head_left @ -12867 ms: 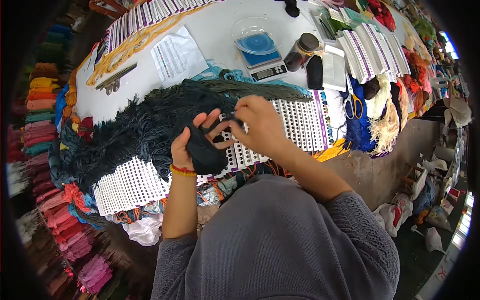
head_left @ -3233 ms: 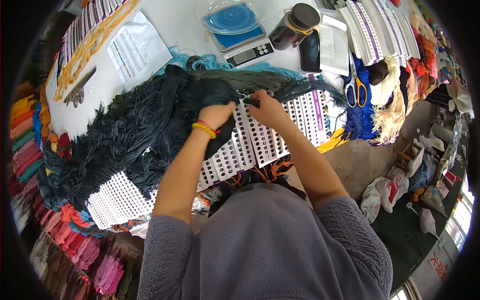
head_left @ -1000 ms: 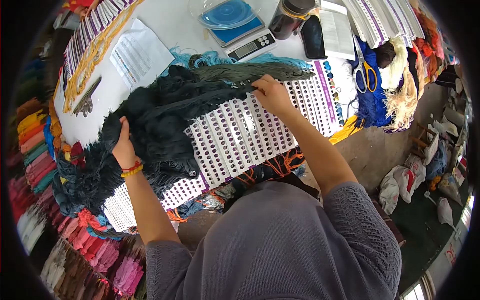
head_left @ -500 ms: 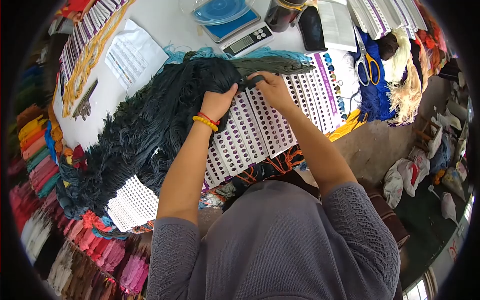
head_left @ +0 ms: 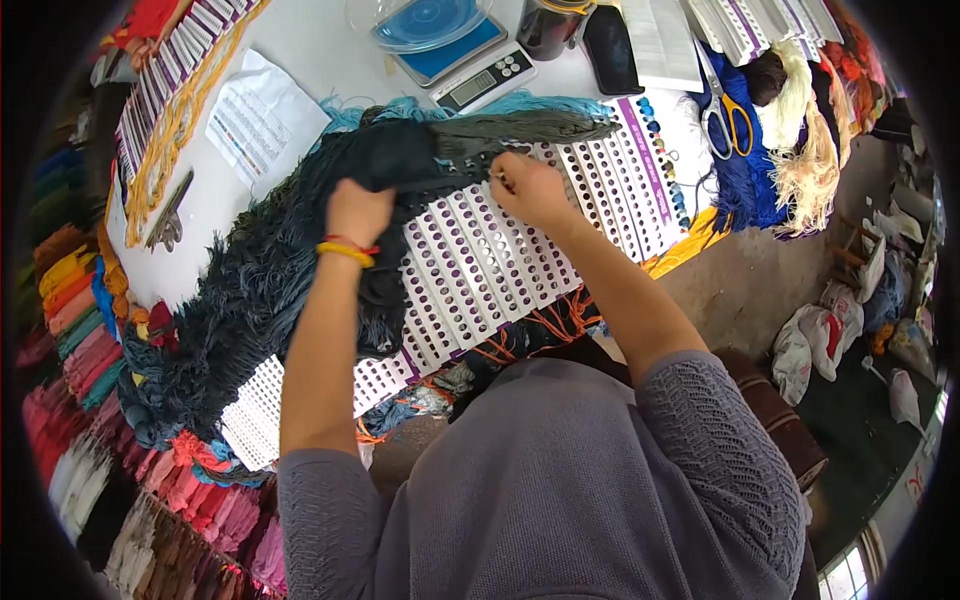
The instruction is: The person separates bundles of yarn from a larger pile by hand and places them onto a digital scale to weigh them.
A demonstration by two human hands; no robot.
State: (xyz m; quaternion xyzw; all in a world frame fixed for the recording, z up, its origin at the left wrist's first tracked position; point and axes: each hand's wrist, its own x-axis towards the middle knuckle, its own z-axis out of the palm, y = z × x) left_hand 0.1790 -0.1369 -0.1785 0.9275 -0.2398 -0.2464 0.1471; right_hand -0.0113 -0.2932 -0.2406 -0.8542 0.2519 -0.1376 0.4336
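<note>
A dark blue-green bundle of thread [head_left: 270, 260] is heaped across the left and middle of the table. My left hand [head_left: 360, 213], slightly blurred, is closed on dark thread at the heap's right side. From there a thin dark hank [head_left: 440, 185] stretches to my right hand [head_left: 530, 188], whose fingers are pinched around its end. Under both hands lie white punched cards [head_left: 490, 265] with rows of holes and purple edges. A grey-green skein [head_left: 530, 127] rests just beyond my right hand, along the top of the cards.
Beyond the thread stand a digital scale [head_left: 470, 75] with a plastic tub, a dark jar [head_left: 548, 30] and a black phone-like object [head_left: 611, 50]. Scissors [head_left: 727, 115] lie on blue thread at right. Another person's hand [head_left: 140, 52] shows at upper left beside cards.
My left hand has moved left, away from my right hand, drawing the dark hank out between them. My right hand has stayed nearly in place. More of the punched cards shows.
</note>
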